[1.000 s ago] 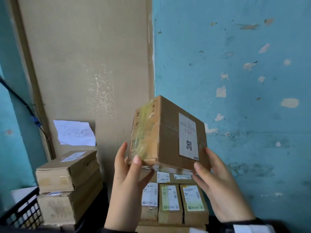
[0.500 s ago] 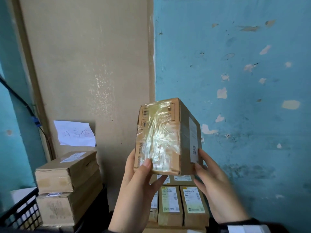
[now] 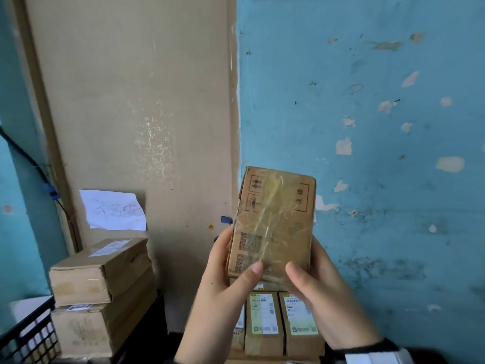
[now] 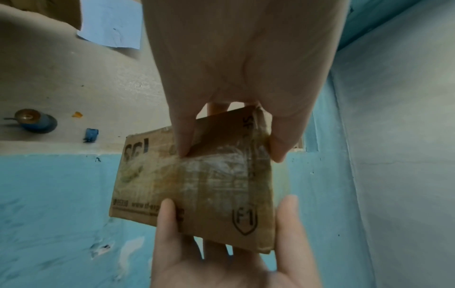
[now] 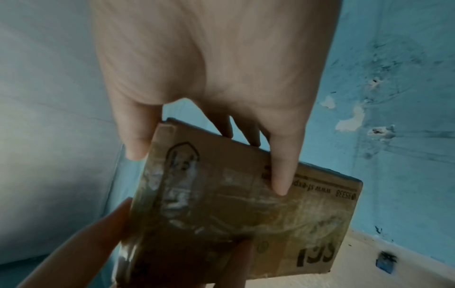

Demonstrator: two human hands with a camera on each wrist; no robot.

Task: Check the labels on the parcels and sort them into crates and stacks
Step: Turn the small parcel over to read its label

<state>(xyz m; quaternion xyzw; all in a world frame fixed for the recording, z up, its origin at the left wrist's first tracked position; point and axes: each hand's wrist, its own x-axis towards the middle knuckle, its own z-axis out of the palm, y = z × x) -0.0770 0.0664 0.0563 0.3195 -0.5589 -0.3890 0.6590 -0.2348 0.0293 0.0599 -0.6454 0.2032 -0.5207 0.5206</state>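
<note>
Turning the box [image 3: 271,224] is the step in hand, judged from the taped face shown and no shipping label visible on it. The box is held upright in the air before the wall, gripped at its lower end by the left hand [image 3: 223,287] and the right hand [image 3: 322,292], thumbs on the near face and fingers curled behind. The grip should be kept low so no face is covered while the label is sought. Below, a row of labelled parcels [image 3: 278,321] is seen; at the left, two stacked boxes [image 3: 102,292] are set beside a black crate [image 3: 29,334]. Nothing is seen to stand in the way.
</note>
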